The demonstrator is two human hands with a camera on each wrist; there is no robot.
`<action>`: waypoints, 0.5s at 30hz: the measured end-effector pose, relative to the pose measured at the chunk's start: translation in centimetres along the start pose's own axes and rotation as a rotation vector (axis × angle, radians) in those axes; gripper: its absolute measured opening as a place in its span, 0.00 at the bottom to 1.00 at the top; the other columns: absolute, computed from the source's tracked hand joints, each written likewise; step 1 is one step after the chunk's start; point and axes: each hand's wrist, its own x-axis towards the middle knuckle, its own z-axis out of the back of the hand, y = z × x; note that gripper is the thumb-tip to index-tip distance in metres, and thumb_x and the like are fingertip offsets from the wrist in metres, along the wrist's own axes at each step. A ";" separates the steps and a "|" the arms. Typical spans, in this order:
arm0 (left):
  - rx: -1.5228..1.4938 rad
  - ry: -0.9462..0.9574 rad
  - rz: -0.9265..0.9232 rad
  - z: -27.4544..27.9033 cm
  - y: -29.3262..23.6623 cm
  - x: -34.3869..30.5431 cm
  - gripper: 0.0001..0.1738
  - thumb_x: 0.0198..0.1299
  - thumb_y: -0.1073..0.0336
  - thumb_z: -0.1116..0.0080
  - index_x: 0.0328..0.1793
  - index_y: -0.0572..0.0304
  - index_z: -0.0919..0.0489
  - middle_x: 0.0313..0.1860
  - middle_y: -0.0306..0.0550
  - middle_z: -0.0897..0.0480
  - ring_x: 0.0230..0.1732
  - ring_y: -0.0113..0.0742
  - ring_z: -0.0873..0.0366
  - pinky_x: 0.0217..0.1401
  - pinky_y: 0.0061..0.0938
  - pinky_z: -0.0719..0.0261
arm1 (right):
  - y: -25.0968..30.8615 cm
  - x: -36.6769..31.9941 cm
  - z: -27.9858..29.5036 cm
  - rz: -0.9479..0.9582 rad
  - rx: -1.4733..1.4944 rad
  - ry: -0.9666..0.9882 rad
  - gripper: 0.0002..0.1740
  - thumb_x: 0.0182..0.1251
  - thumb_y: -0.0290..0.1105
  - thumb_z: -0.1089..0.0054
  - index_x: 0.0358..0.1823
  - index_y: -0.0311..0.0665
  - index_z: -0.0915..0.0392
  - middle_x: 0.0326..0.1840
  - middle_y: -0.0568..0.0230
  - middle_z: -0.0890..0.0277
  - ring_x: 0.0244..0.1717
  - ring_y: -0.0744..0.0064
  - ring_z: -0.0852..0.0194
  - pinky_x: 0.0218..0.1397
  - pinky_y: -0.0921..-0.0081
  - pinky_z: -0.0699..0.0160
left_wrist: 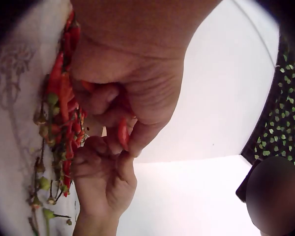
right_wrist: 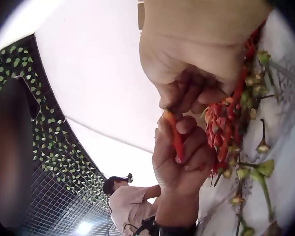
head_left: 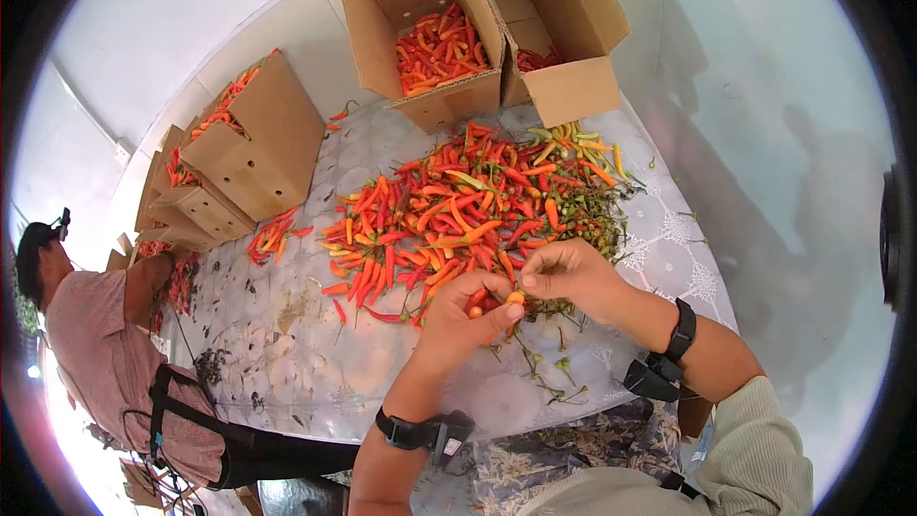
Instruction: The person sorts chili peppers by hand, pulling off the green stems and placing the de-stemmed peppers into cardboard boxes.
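Note:
My left hand [head_left: 468,317] grips a few chili peppers in its curled fingers, above the near side of a chili pile [head_left: 449,210]. One orange-red chili pepper [right_wrist: 175,135] sticks out between its thumb and fingers, and its stem end points at my right hand [head_left: 581,279]. The right thumb and forefinger pinch that end, the other fingers curled in, as the right wrist view shows. In the left wrist view the same pepper [left_wrist: 123,133] appears red between the two hands. The stem itself is hidden by the right fingertips.
Green stems [head_left: 583,215] lie right of the pile, and loose stems [head_left: 549,377] are scattered nearer me. Behind stand two cardboard boxes [head_left: 439,115] with chilies inside; more filled boxes [head_left: 263,148] line the left. Another person [head_left: 100,344] works at the table's left end.

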 end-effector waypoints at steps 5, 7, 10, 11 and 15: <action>-0.094 -0.016 -0.009 -0.3 0.0 0.0 0.10 0.57 0.69 0.38 0.43 0.60 0.24 0.31 0.37 0.21 0.23 0.16 0.31 0.21 0.12 0.37 | 0.3 -0.1 -0.3 -0.071 0.250 -0.003 0.11 0.63 0.38 0.37 0.37 0.37 0.22 0.32 0.71 0.23 0.29 0.82 0.28 0.35 0.83 0.29; -0.158 -0.137 0.040 -0.1 0.6 0.1 0.10 0.60 0.67 0.43 0.47 0.60 0.25 0.31 0.41 0.20 0.23 0.20 0.30 0.19 0.14 0.38 | 1.0 -0.1 0.2 0.099 0.110 -0.160 0.11 0.64 0.38 0.38 0.39 0.38 0.22 0.33 0.71 0.23 0.31 0.82 0.28 0.36 0.82 0.28; -0.454 -0.140 0.063 1.1 0.4 0.4 0.10 0.64 0.65 0.51 0.49 0.59 0.28 0.29 0.43 0.22 0.22 0.24 0.29 0.17 0.14 0.39 | 2.4 0.0 1.6 0.205 -0.262 -0.494 0.13 0.58 0.34 0.34 0.42 0.39 0.23 0.35 0.66 0.22 0.35 0.75 0.26 0.39 0.78 0.26; -0.508 -0.157 0.070 1.1 0.3 0.4 0.10 0.64 0.64 0.52 0.48 0.59 0.28 0.28 0.43 0.24 0.21 0.25 0.30 0.16 0.14 0.39 | 2.0 0.2 2.5 0.316 -0.462 -0.564 0.14 0.56 0.33 0.33 0.43 0.39 0.23 0.37 0.64 0.22 0.35 0.73 0.25 0.39 0.77 0.26; -0.699 -0.196 0.114 1.1 0.0 0.7 0.10 0.65 0.62 0.53 0.45 0.59 0.29 0.26 0.41 0.27 0.20 0.26 0.32 0.13 0.14 0.41 | 3.0 -0.2 3.0 0.498 -0.988 -0.503 0.17 0.46 0.31 0.29 0.40 0.40 0.21 0.40 0.59 0.25 0.43 0.59 0.27 0.46 0.69 0.27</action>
